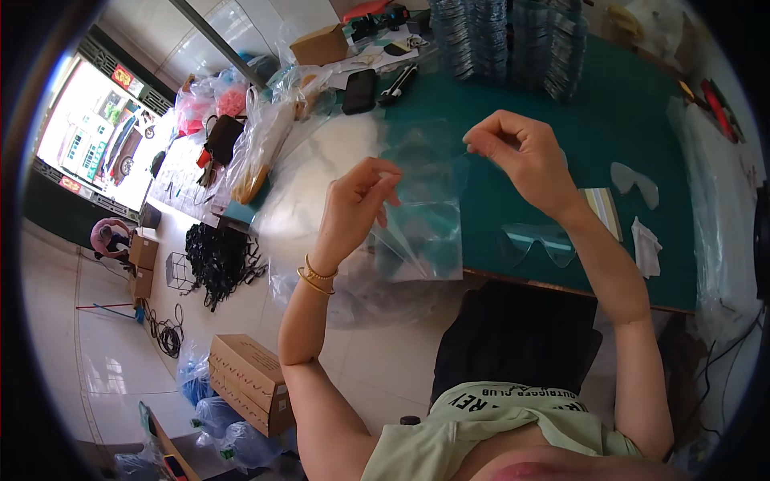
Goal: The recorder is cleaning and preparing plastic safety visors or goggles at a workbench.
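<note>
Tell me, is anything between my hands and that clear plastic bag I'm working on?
Nothing visible is. The left hand and the right hand both already pinch the clear plastic bag at its upper edge, holding it up above the green table.

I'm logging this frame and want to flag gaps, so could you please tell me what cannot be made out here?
Head view only:
- Contents of the clear plastic bag held by the left hand and right hand: glare and transparency hide whether anything is inside.
- Right hand's fingertips: curled under, so the grip is hidden.
- Stacks of clear pieces: cut by the top edge, too blurred to count.
- Small items beside the phone: too small.
</note>
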Motion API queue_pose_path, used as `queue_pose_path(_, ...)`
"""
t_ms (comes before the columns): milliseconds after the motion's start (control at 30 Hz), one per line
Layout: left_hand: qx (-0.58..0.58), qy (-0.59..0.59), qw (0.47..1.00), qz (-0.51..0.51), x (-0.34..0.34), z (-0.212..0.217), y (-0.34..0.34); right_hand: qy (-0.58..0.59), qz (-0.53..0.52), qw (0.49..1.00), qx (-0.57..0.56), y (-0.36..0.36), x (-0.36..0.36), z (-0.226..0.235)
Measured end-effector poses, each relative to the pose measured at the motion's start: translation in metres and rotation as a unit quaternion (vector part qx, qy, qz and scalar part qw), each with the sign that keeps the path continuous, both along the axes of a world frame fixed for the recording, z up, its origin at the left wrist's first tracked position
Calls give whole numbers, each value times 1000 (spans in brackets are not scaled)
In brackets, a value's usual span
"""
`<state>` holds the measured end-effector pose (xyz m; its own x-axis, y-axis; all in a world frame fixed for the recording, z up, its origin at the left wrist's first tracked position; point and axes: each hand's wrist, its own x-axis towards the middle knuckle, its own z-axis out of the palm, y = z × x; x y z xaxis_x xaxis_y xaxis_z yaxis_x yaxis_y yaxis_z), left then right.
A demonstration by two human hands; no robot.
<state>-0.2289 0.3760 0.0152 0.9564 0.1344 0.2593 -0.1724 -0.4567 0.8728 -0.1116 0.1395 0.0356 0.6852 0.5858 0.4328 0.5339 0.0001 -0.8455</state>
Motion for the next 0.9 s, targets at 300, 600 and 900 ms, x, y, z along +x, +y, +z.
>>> queue_pose_path(300,129,41,956,261,65,-43,173,56,-215,963,151,-74,39,-16)
queue_pose_path(600,477,-12,776,413,88,-81,178,-76,-357,931,-10,-137,33,-48)
queue_pose_path(900,-563,33,809,-166,-7,-17,-131,-509,-118,850,-68,-79,-64,-33)
